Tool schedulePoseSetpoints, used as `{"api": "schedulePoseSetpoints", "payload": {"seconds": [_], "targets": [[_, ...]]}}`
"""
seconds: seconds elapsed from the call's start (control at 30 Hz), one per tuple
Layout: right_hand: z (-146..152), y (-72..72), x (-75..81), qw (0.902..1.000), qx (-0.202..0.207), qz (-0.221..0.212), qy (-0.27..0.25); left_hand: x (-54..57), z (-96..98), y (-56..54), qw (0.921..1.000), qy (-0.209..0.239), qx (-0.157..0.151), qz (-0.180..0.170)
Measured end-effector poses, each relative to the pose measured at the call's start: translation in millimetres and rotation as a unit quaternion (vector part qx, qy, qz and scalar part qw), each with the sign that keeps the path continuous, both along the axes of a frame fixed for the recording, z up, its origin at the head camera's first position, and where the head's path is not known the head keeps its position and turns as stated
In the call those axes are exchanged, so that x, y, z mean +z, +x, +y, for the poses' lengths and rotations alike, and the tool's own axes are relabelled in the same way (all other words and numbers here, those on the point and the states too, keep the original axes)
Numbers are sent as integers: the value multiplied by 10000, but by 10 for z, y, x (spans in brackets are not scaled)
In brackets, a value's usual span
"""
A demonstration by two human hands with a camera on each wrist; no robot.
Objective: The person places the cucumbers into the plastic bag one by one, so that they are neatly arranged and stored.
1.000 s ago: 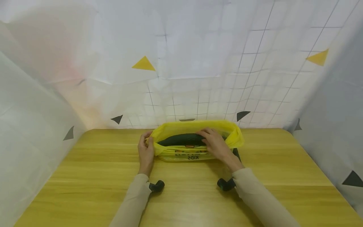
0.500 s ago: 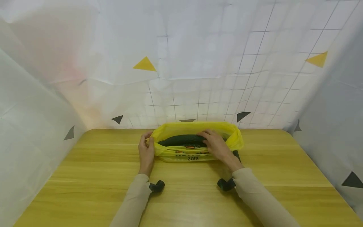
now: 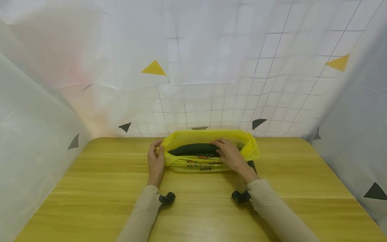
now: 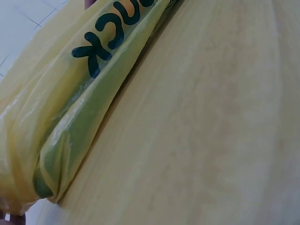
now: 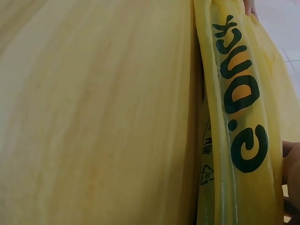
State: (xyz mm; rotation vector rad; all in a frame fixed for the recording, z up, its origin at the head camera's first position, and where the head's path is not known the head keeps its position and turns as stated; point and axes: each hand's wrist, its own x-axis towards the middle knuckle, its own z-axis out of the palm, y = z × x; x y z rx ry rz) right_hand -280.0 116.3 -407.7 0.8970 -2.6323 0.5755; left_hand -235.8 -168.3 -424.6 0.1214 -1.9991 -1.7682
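A yellow plastic bag lies on the wooden table near its back edge, its mouth spread wide. Inside it rests a long dark green cucumber, lying sideways. My left hand pinches the bag's left rim between thumb and fingers. Reaching in over the front rim, my right hand holds the cucumber toward its right end, which the hand partly hides. Dark lettering shows on the bag in the right wrist view. Through the plastic in the left wrist view, the green shape shows faintly.
White sheeting with grid lines and triangle marks stands behind the table and along both sides. Black camera mounts sit at both wrists, under beige sleeves.
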Motion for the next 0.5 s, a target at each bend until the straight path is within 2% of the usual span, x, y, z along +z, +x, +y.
{"api": "schedulePoseSetpoints", "payload": {"seconds": [0.5], "targets": [[-3, 7, -46, 9998, -128, -93, -102, -21, -13, -15, 10000, 22, -25, -34]]}}
